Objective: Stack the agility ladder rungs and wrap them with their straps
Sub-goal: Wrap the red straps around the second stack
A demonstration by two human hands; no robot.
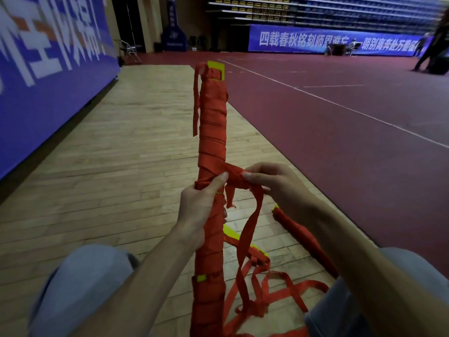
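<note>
A long bundle of stacked yellow ladder rungs [212,122], wound in red strap, stands nearly upright in the middle of the head view. My left hand [201,207] grips the bundle at mid-height, thumb pressed up against the wrap. My right hand [269,183] pinches a red strap [250,229] just right of the bundle, where it crosses the wrap. That strap hangs down into a loose tangle of red straps [267,297] on the floor. A yellow rung end [217,68] shows at the top.
A second red-wrapped bundle [301,237] lies on the wooden floor [121,166] by my right forearm. My knees frame the bottom corners. A blue banner wall [48,69] runs along the left; red court flooring [340,117] lies to the right, with people far off.
</note>
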